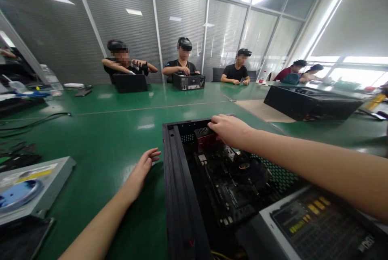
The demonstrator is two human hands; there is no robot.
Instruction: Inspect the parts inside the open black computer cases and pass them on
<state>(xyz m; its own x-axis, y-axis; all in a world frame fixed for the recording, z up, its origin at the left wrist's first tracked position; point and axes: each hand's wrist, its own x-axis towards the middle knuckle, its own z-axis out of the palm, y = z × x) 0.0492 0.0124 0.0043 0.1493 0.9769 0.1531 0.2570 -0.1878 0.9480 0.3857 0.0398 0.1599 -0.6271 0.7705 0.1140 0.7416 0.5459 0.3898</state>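
Observation:
An open black computer case point(182, 183) lies in front of me. At its far end, my right hand point(228, 128) is closed around a dark red-and-black vented component point(204, 139), whose exact kind I cannot make out; the fingertips are partly hidden. Below that hand, a black motherboard point(218, 179) carries a round cooler fan point(248, 167). A power supply point(315, 219) with a yellow-printed label fills the near right of the case. Left of the case, just off its side wall, my left hand point(145, 163) hovers at the green table with fingers loosely apart, holding nothing.
On the green table point(121, 126), a silver optical drive point(39, 183) lies at left, near black cables point(36, 120). Another black case point(312, 102) rests at the right on brown cardboard point(257, 108). Several people sit across, two working at cases; a bottle point(263, 77) stands there.

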